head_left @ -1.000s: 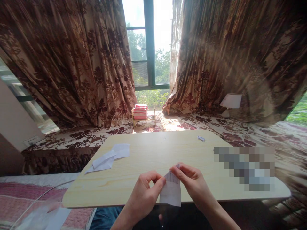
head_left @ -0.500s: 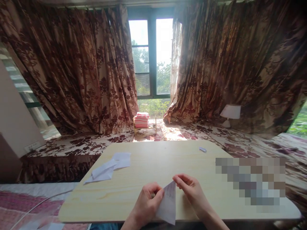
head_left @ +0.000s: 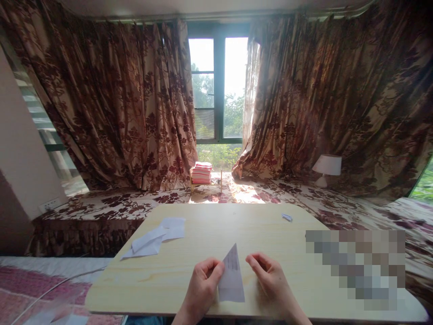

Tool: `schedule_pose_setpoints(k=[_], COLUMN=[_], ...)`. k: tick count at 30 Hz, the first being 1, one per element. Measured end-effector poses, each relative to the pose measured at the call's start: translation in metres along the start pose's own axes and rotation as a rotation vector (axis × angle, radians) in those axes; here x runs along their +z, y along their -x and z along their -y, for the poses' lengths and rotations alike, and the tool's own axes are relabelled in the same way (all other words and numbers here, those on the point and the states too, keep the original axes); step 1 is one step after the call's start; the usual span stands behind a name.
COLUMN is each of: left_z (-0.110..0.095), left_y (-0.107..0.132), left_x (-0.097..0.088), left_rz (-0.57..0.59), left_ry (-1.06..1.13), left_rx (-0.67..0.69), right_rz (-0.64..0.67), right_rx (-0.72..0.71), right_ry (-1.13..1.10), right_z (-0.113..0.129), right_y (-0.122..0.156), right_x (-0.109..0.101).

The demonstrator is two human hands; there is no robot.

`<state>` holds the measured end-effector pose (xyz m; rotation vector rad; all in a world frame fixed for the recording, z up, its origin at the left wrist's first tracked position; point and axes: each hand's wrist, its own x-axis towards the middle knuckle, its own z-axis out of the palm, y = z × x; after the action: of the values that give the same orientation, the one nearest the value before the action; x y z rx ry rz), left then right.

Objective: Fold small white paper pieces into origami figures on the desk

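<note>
A folded piece of white paper (head_left: pixel 232 277), narrow at the top and wide at the bottom, stands tilted above the near part of the table. Faint lines of print show on its face. My left hand (head_left: pixel 204 284) pinches its left edge between thumb and curled fingers. To the right of the paper, my right hand (head_left: pixel 269 273) is closed, thumb against the curled forefinger, with a small gap between it and the paper. Nothing shows between its fingertips.
Other white paper pieces (head_left: pixel 149 241) lie overlapping on the left of the light wooden table (head_left: pixel 203 221). A small folded blue-white item (head_left: pixel 287 217) rests near the far right edge. A pixelated patch hides the right side. Beyond are a lamp (head_left: pixel 327 165) and folded cloths (head_left: pixel 202 173).
My right hand has let go of the paper's upper corner and moved slightly away. The paper now points upward in my left hand, turned from before. The view has tilted up a little.
</note>
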<state>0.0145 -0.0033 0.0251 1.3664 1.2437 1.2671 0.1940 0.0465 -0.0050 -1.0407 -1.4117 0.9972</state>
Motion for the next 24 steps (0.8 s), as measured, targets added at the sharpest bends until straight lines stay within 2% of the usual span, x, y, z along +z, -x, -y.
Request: schedule_pose_setpoints(k=[9,24], left_z=[-0.0043,0.0005], left_y=[0.0024,0.0022], left_x=[0.0009,-0.0015], left_rz=[-0.005,-0.003], left_ry=[0.022,0.019], left_rx=[-0.018,-0.008], right_rz=[0.042,0.054], right_rx=[-0.010,-0.016], right_ry=[0.032,0.051], right_z=[-0.0041,-0.0060], right_y=[0.0002,0.0002], right_x=[-0.0007,-0.0007])
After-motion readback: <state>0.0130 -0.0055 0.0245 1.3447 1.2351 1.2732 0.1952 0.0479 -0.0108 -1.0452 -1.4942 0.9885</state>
